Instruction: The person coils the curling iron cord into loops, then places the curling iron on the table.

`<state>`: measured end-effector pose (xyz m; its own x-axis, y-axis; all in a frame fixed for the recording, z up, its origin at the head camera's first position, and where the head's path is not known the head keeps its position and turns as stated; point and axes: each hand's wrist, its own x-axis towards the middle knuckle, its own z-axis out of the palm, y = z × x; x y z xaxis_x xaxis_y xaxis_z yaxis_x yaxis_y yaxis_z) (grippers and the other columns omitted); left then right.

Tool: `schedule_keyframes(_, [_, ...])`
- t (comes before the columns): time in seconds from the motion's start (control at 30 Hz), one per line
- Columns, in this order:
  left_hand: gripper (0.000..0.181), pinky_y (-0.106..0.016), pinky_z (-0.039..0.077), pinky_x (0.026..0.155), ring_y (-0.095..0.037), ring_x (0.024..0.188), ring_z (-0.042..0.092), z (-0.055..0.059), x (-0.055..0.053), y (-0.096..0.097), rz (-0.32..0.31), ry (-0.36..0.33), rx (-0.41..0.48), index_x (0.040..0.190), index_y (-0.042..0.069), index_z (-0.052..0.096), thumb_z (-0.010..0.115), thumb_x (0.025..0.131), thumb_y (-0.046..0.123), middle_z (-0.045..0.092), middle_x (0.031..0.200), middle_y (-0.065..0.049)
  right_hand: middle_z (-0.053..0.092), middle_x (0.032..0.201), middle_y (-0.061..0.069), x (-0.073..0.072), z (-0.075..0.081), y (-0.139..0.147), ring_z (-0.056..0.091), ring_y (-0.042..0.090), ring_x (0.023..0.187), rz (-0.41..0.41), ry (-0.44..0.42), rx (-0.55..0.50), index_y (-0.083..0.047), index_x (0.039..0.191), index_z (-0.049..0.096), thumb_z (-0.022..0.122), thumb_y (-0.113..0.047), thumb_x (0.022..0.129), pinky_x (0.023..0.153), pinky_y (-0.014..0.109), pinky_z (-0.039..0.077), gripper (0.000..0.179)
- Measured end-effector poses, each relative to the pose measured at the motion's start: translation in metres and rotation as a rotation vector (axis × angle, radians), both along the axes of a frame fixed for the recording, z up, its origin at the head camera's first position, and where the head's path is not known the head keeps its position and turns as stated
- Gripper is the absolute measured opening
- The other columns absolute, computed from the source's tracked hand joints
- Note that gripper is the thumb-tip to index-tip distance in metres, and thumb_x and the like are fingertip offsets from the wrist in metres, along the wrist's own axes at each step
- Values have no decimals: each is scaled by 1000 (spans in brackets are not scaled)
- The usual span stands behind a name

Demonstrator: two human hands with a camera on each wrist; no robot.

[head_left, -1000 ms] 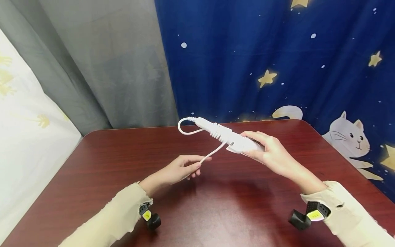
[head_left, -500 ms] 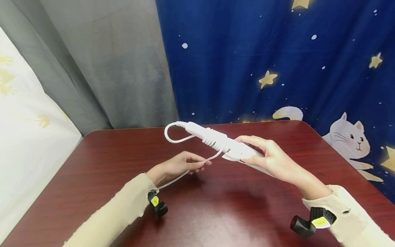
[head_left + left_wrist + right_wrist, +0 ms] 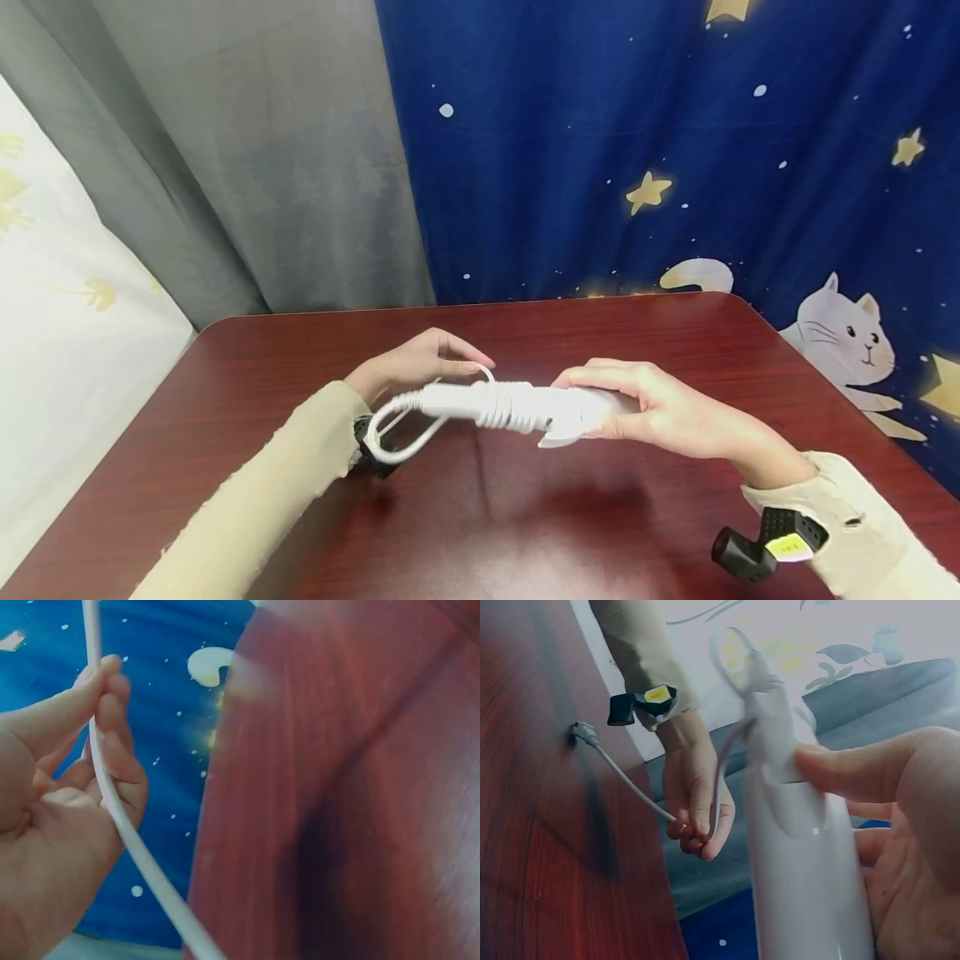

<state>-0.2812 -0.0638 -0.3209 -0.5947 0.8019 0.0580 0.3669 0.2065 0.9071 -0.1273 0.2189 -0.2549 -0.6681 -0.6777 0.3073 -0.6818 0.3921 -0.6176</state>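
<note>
My right hand (image 3: 652, 408) grips a white wand-shaped corded appliance (image 3: 450, 402), like a hair iron, and holds it nearly level above the table. Several turns of white power cord (image 3: 510, 407) circle its narrower part, and the cord makes a loop at its left end. Just behind that end, my left hand (image 3: 420, 358) pinches the cord between thumb and fingers. The left wrist view shows the cord (image 3: 135, 844) running down across the palm. In the right wrist view, the thumb presses the appliance's body (image 3: 802, 855), and the plug (image 3: 586, 735) dangles from the cord's free end.
A dark red wooden table (image 3: 300, 517) lies beneath both hands. Behind it hang a grey curtain (image 3: 300, 167) and a blue starry curtain (image 3: 540, 167), with a white patterned cloth (image 3: 67, 333) at the left. Each cuff carries a black wrist camera (image 3: 750, 550).
The appliance has come down and swung from a slant to nearly level. My left hand has travelled from in front of it to behind its left end, taking the cord along.
</note>
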Motion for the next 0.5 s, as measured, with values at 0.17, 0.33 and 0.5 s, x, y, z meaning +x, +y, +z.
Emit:
schedule_keyframes(0.17, [19,-23,38,49,-9,55,45,16,0,-2,44,88,-166,89,0,72,69,82,18,60,66,-7,57,106,-7,1,-2,-5,54,11,90,115,-17,84,-18,121,56,64,-19,86,72,25,46,36])
schedule_keyframes(0.33, [16,-24,43,56,-9,62,51,32,5,-1,37,141,-167,85,0,71,69,82,15,64,68,0,55,101,-12,-3,-7,-12,52,6,85,136,16,205,-22,118,56,64,-24,86,69,22,45,33])
schedule_keyframes(0.5, [13,-28,48,64,-13,70,58,50,15,2,45,202,-131,84,5,72,71,81,17,67,72,0,53,95,-13,-9,-15,-16,50,3,80,87,62,336,-21,114,59,67,-16,81,68,20,43,34])
